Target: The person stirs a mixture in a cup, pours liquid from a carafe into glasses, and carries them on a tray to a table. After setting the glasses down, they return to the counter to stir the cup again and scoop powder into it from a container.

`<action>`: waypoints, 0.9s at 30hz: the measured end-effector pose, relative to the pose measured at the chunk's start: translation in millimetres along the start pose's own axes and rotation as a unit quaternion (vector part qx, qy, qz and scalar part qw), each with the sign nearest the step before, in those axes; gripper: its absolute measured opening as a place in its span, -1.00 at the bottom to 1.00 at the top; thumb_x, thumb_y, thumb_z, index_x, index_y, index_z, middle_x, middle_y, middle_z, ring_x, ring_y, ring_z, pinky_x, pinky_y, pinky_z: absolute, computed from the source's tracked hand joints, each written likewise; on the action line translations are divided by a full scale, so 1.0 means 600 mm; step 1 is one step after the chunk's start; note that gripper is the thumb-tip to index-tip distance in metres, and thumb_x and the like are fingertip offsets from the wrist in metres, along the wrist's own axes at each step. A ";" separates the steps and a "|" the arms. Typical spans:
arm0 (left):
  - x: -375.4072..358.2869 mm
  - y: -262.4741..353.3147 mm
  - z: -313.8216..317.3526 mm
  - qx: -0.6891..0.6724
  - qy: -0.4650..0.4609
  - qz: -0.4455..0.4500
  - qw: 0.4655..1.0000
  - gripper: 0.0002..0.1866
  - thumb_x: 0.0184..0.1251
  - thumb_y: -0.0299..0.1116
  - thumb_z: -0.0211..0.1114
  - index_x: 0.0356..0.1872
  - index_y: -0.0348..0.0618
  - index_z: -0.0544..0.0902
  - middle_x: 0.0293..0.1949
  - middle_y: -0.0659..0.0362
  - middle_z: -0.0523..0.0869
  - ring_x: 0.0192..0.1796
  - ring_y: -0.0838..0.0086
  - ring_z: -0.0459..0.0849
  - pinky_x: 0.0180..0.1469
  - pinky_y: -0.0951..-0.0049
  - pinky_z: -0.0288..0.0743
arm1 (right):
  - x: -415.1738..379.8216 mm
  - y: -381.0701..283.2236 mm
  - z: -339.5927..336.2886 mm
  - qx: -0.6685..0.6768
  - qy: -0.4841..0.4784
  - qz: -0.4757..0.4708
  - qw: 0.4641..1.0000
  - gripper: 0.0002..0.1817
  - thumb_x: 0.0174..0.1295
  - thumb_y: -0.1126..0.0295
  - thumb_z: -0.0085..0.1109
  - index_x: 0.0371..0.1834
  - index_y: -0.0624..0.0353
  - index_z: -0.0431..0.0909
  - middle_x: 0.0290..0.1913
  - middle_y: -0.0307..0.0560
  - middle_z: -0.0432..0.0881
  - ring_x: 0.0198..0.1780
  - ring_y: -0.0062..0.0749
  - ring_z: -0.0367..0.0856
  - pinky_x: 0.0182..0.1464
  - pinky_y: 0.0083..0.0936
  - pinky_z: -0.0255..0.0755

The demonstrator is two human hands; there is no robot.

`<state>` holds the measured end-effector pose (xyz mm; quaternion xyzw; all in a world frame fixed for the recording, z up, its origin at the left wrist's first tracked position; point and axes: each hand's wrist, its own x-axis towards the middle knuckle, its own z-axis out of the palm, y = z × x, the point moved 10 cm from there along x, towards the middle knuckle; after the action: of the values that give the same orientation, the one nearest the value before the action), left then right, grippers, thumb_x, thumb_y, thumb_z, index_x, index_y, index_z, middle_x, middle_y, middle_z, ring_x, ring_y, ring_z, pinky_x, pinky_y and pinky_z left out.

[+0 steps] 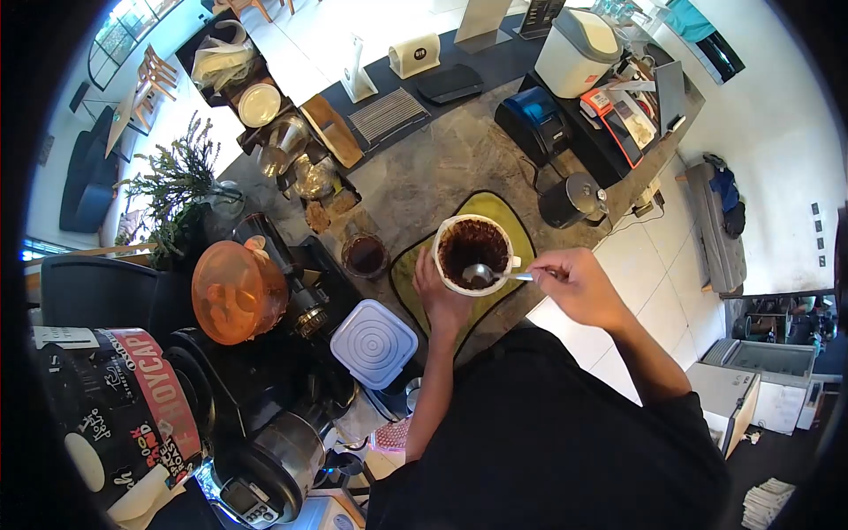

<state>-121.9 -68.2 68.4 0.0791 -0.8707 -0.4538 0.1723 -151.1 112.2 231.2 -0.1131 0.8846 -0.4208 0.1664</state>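
Observation:
A white cup (515, 261) with dark brown, crumbly contents stands on a green cloth with a dark border (521, 216). My left hand (443, 291) is wrapped against the near left side of the cup, steadying it. Between the fingers of my right hand (579, 284) is the handle of a metal spoon (480, 274), its bowl down inside the cup at the dark contents. Left of the cloth stands a glass with dark liquid (365, 254).
A square pale lid (374, 344) and an orange container (237, 291) are on the left, near coffee equipment. A metal pitcher (570, 201) stands at the right edge, below a blue-black device (533, 119). A drip tray (389, 118) lies at the far side.

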 end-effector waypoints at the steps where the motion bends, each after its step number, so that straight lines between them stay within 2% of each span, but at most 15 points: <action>1: 0.001 0.003 -0.001 -0.001 -0.003 -0.001 1.000 -0.18 -0.08 -0.14 0.65 0.30 -0.15 0.58 0.34 0.01 0.53 0.56 -0.01 0.29 0.50 -0.11 0.15 | 0.006 0.016 0.000 0.030 0.005 0.010 0.999 -0.84 0.31 0.45 0.24 -0.18 0.34 0.70 -0.55 -0.07 0.52 -0.53 -0.55 0.38 -0.45 -0.46 0.27; 6: 0.002 -0.010 0.008 -0.012 -0.005 -0.007 1.000 -0.18 -0.04 -0.16 0.63 0.33 -0.17 0.55 0.37 -0.02 0.51 0.57 0.00 0.28 0.50 -0.10 0.16 | 0.069 -0.002 0.020 0.114 0.013 -0.040 0.993 -0.83 0.36 0.46 0.23 -0.15 0.34 0.71 -0.53 -0.06 0.56 -0.53 -0.55 0.42 -0.45 -0.49 0.28; 8: 0.001 -0.017 0.020 -0.011 -0.026 -0.010 1.000 -0.17 -0.02 -0.16 0.62 0.35 -0.21 0.53 0.38 -0.06 0.49 0.57 0.01 0.27 0.50 -0.09 0.17 | 0.099 -0.071 0.040 0.054 0.016 -0.147 0.988 -0.85 0.40 0.51 0.19 -0.15 0.38 0.70 -0.35 -0.11 0.75 -0.36 -0.61 0.64 -0.30 -0.55 0.45; 9: 0.000 -0.016 0.024 0.006 -0.044 -0.016 0.999 -0.09 -0.03 -0.15 0.63 0.40 -0.23 0.45 0.38 -0.12 0.47 0.56 0.00 0.28 0.50 -0.08 0.18 | 0.121 -0.085 0.056 0.057 0.015 -0.149 0.987 -0.85 0.40 0.51 0.19 -0.15 0.38 0.70 -0.35 -0.11 0.75 -0.36 -0.61 0.64 -0.30 -0.55 0.45; 11: -0.005 -0.020 0.020 -0.005 -0.034 -0.035 0.999 -0.05 -0.05 -0.15 0.64 0.42 -0.24 0.42 0.39 -0.14 0.47 0.55 -0.01 0.29 0.49 -0.09 0.18 | 0.155 -0.134 0.117 -0.131 -0.021 -0.249 0.959 -0.89 0.30 0.45 0.24 -0.26 0.28 0.69 -0.32 -0.01 0.78 -0.31 -0.28 0.76 -0.18 -0.36 0.52; 12: -0.008 -0.026 0.016 -0.020 -0.025 -0.053 0.998 -0.02 -0.06 -0.14 0.65 0.44 -0.26 0.39 0.39 -0.16 0.46 0.55 -0.03 0.29 0.49 -0.09 0.18 | 0.175 -0.137 0.136 -0.128 -0.021 -0.252 0.959 -0.89 0.30 0.45 0.24 -0.26 0.28 0.69 -0.32 -0.01 0.78 -0.31 -0.28 0.76 -0.18 -0.36 0.52; 14: -0.006 -0.031 0.019 -0.016 -0.028 -0.055 0.998 -0.02 -0.08 -0.14 0.66 0.41 -0.27 0.38 0.32 -0.19 0.50 0.48 -0.09 0.35 0.45 -0.12 0.21 | 0.177 -0.163 0.229 -0.294 -0.081 -0.426 0.852 -0.91 0.21 0.39 0.27 -0.30 0.14 0.62 -0.37 -0.07 0.77 -0.28 -0.13 0.76 -0.05 -0.29 0.45; 15: -0.002 -0.021 0.016 -0.031 -0.036 -0.056 0.997 -0.06 -0.08 -0.15 0.66 0.36 -0.27 0.40 0.28 -0.18 0.52 0.44 -0.11 0.38 0.43 -0.13 0.23 | 0.193 -0.165 0.251 -0.292 -0.081 -0.428 0.851 -0.91 0.21 0.39 0.27 -0.30 0.14 0.62 -0.37 -0.07 0.77 -0.28 -0.13 0.76 -0.05 -0.29 0.45; 16: -0.002 -0.016 0.015 -0.047 -0.044 -0.057 0.996 -0.09 -0.09 -0.15 0.66 0.32 -0.27 0.43 0.23 -0.17 0.55 0.40 -0.14 0.40 0.41 -0.14 0.25 | 0.204 -0.159 0.286 -0.347 -0.106 -0.429 0.828 -0.91 0.19 0.38 0.28 -0.29 0.09 0.60 -0.43 -0.14 0.75 -0.32 -0.18 0.76 -0.03 -0.32 0.40; 17: -0.002 -0.019 0.014 -0.046 -0.042 -0.058 0.996 -0.09 -0.09 -0.15 0.66 0.32 -0.27 0.43 0.23 -0.17 0.55 0.40 -0.14 0.40 0.41 -0.14 0.25 | 0.212 -0.149 0.314 -0.400 -0.129 -0.428 0.800 -0.89 0.17 0.37 0.28 -0.27 0.05 0.57 -0.49 -0.20 0.72 -0.35 -0.22 0.75 -0.01 -0.35 0.35; 18: -0.001 -0.015 0.013 -0.063 -0.041 -0.035 0.997 -0.06 -0.11 -0.16 0.69 0.35 -0.23 0.42 0.24 -0.15 0.53 0.41 -0.12 0.40 0.40 -0.12 0.27 | 0.219 -0.148 0.325 -0.400 -0.130 -0.431 0.799 -0.89 0.17 0.37 0.28 -0.27 0.05 0.57 -0.49 -0.20 0.72 -0.35 -0.22 0.75 -0.01 -0.35 0.35; 20: -0.001 -0.012 0.011 -0.080 -0.033 -0.013 0.996 -0.02 -0.14 -0.16 0.72 0.37 -0.18 0.40 0.25 -0.12 0.52 0.42 -0.11 0.39 0.39 -0.10 0.29 | 0.228 -0.127 0.360 -0.482 -0.170 -0.431 0.744 -0.95 0.17 0.35 0.27 -0.34 0.01 0.65 -0.46 -0.23 0.74 -0.31 -0.29 0.76 -0.06 -0.35 0.34; 23: 0.000 -0.016 0.016 -0.028 -0.033 -0.016 0.999 -0.05 -0.12 -0.22 0.70 0.37 -0.20 0.41 0.27 -0.13 0.52 0.42 -0.11 0.40 0.42 -0.10 0.27 | 0.234 -0.134 0.348 -0.468 -0.140 -0.455 0.745 -0.97 0.21 0.36 0.25 -0.32 -0.01 0.66 -0.48 -0.25 0.74 -0.32 -0.31 0.75 0.00 -0.32 0.32; 25: -0.002 -0.029 0.033 -0.020 -0.077 -0.032 0.996 -0.11 0.01 -0.15 0.62 0.39 -0.23 0.43 0.34 -0.10 0.50 0.49 -0.08 0.33 0.47 -0.14 0.21 | 0.240 -0.131 0.344 -0.471 -0.156 -0.448 0.743 -0.96 0.23 0.36 0.24 -0.31 -0.01 0.66 -0.48 -0.25 0.74 -0.33 -0.31 0.75 0.02 -0.32 0.30; 27: -0.007 -0.033 0.033 -0.021 -0.067 -0.035 0.997 -0.09 0.02 -0.14 0.61 0.42 -0.22 0.41 0.38 -0.09 0.47 0.53 -0.05 0.30 0.49 -0.12 0.19 | 0.245 -0.132 0.343 -0.472 -0.169 -0.442 0.744 -0.95 0.25 0.36 0.23 -0.30 -0.01 0.67 -0.48 -0.25 0.74 -0.33 -0.32 0.75 0.04 -0.32 0.28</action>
<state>-125.5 -63.3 40.7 0.0757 -0.8671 -0.4822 0.0995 -201.4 -132.3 142.5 -0.6244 0.7788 0.0496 0.0340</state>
